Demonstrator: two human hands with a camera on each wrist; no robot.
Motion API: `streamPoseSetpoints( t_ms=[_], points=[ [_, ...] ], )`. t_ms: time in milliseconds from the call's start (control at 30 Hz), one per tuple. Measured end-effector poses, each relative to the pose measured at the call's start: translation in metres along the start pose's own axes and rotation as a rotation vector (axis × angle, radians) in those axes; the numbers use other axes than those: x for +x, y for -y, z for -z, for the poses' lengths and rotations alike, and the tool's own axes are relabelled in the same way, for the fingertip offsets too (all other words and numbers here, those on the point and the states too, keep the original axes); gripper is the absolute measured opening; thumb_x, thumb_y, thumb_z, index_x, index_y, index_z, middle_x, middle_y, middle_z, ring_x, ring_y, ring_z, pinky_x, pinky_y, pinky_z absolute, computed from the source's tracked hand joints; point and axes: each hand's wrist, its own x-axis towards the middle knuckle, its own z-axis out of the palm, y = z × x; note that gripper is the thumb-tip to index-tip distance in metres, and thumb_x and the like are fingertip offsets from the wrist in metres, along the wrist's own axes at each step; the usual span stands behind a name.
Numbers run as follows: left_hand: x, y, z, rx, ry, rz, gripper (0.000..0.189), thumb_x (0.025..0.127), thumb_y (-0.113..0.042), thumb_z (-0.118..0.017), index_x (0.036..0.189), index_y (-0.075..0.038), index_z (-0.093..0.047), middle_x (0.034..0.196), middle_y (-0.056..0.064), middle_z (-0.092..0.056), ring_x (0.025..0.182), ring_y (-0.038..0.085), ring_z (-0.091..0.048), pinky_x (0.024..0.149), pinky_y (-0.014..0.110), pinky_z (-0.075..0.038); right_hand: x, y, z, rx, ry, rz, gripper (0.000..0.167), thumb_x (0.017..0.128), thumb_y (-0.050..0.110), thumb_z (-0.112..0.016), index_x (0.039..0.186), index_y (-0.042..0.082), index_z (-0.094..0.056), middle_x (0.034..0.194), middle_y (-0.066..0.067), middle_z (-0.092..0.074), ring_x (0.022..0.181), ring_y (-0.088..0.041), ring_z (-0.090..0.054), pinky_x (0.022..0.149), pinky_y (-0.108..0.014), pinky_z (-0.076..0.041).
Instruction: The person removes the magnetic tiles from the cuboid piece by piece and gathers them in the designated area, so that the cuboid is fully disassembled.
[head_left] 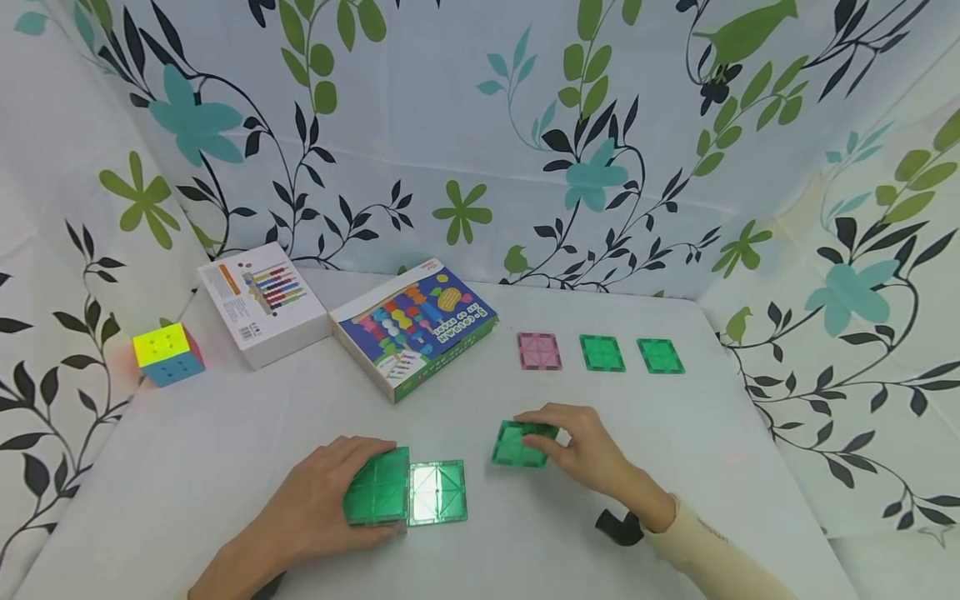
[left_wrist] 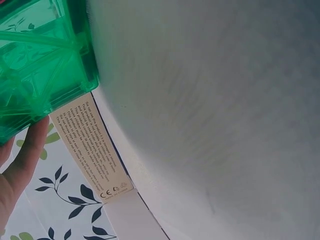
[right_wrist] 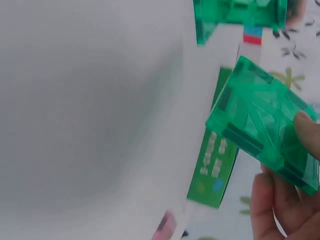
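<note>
My left hand (head_left: 315, 492) grips a thick block of see-through green magnetic tiles (head_left: 377, 487), fingers at its far edge and thumb at the near one. In the left wrist view, fingers reach the lower edge of the block (left_wrist: 45, 75). A single green magnetic tile (head_left: 438, 492) extends from the block's right side. Farther right, my right hand (head_left: 588, 450) pinches a green square magnetic tile (head_left: 512, 446), held tilted. The right wrist view has this tile (right_wrist: 260, 117) close up, with the thumb on its face and other fingers behind.
Beyond the right hand lie a pink tile (head_left: 539, 352) and two green tiles (head_left: 602, 353) in a row. A colourful toy box (head_left: 416, 321) and a white box (head_left: 262, 300) stand at the back left, with a puzzle cube (head_left: 168, 354) beside them. Patterned cloth (head_left: 450, 142) hangs behind.
</note>
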Motion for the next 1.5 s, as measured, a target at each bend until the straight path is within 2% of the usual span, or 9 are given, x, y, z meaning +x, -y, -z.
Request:
streamPoseSetpoints(
  t_ms=[233, 367, 433, 500, 733, 1100, 1267, 1367, 1500],
  points=[
    [0.000, 0.000, 0.000, -0.003, -0.006, -0.009, 0.087, 0.065, -0.065, -0.088, 0.137, -0.027, -0.059, 0.129, -0.015, -0.064, 0.111, 0.006, -0.060, 0.090, 0.040, -0.058, 0.005, -0.036, 0.031, 0.056, 0.057, -0.247, 0.030, 0.090, 0.015, -0.078, 0.120, 0.014, -0.075, 0.115, -0.003, -0.078, 0.097, -0.010, -0.071, 0.080, -0.026, -0.059],
    [0.000, 0.001, 0.000, 0.000, -0.017, -0.019, 0.087, 0.065, -0.067, -0.087, 0.137, -0.028, -0.059, 0.128, -0.017, -0.064, 0.110, 0.005, -0.060, 0.090, 0.040, -0.057, 0.005, -0.063, 0.036, 0.089, 0.133, -0.341, 0.029, 0.094, 0.017, -0.075, 0.122, 0.011, -0.075, 0.119, -0.008, -0.076, 0.098, -0.016, -0.069, 0.078, -0.023, -0.057],
    [0.000, 0.001, 0.000, 0.003, -0.020, -0.020, 0.087, 0.065, -0.068, -0.087, 0.137, -0.028, -0.059, 0.128, -0.016, -0.064, 0.110, 0.005, -0.060, 0.090, 0.040, -0.057, 0.005, -0.074, 0.035, 0.090, 0.179, -0.371, 0.029, 0.095, 0.018, -0.073, 0.123, 0.011, -0.074, 0.121, -0.008, -0.076, 0.104, -0.020, -0.069, 0.080, -0.022, -0.056],
    [0.001, 0.001, 0.000, 0.004, -0.018, -0.017, 0.087, 0.065, -0.068, -0.087, 0.137, -0.028, -0.059, 0.128, -0.017, -0.064, 0.110, 0.005, -0.060, 0.090, 0.039, -0.057, 0.005, -0.084, 0.034, 0.071, 0.215, -0.375, 0.030, 0.096, 0.019, -0.072, 0.124, 0.011, -0.074, 0.122, -0.009, -0.075, 0.109, -0.023, -0.069, 0.083, -0.022, -0.055],
    [0.001, 0.000, 0.000, 0.003, -0.002, -0.006, 0.088, 0.064, -0.066, -0.088, 0.137, -0.027, -0.059, 0.128, -0.016, -0.064, 0.110, 0.005, -0.060, 0.090, 0.039, -0.058, 0.006, -0.105, 0.028, -0.028, 0.249, -0.309, 0.029, 0.095, 0.015, -0.073, 0.123, 0.007, -0.073, 0.116, -0.009, -0.075, 0.095, -0.013, -0.060, 0.079, -0.025, -0.051],
    [0.000, 0.000, -0.002, 0.004, -0.005, -0.002, 0.088, 0.063, -0.064, -0.090, 0.137, -0.027, -0.059, 0.129, -0.015, -0.064, 0.111, 0.007, -0.060, 0.090, 0.041, -0.058, 0.012, -0.104, 0.021, -0.169, 0.236, -0.284, 0.027, 0.093, 0.014, -0.074, 0.119, 0.008, -0.075, 0.101, -0.006, -0.066, 0.087, -0.015, -0.053, 0.072, -0.025, -0.042],
    [-0.001, 0.000, -0.002, -0.005, -0.005, 0.003, 0.086, 0.065, -0.066, -0.088, 0.138, -0.030, -0.058, 0.129, -0.018, -0.063, 0.112, 0.006, -0.060, 0.091, 0.041, -0.058, 0.013, -0.100, 0.017, -0.233, 0.265, -0.292, 0.028, 0.093, 0.017, -0.075, 0.120, 0.013, -0.077, 0.098, -0.006, -0.063, 0.088, -0.018, -0.052, 0.073, -0.026, -0.040],
    [-0.001, 0.000, -0.002, -0.005, -0.004, 0.003, 0.086, 0.066, -0.068, -0.086, 0.138, -0.030, -0.058, 0.129, -0.019, -0.063, 0.112, 0.005, -0.059, 0.091, 0.041, -0.058, 0.011, -0.098, 0.017, -0.271, 0.297, -0.296, 0.041, 0.090, 0.033, -0.079, 0.126, 0.015, -0.074, 0.103, -0.006, -0.062, 0.090, -0.018, -0.051, 0.074, -0.027, -0.041],
    [-0.001, 0.000, -0.001, -0.002, -0.001, 0.001, 0.086, 0.066, -0.067, -0.087, 0.138, -0.029, -0.058, 0.129, -0.018, -0.063, 0.112, 0.005, -0.059, 0.092, 0.041, -0.058, 0.009, -0.092, 0.016, -0.326, 0.323, -0.303, 0.074, 0.073, 0.054, -0.089, 0.133, 0.016, -0.069, 0.114, -0.006, -0.061, 0.100, -0.017, -0.051, 0.082, -0.031, -0.046]
  ],
)
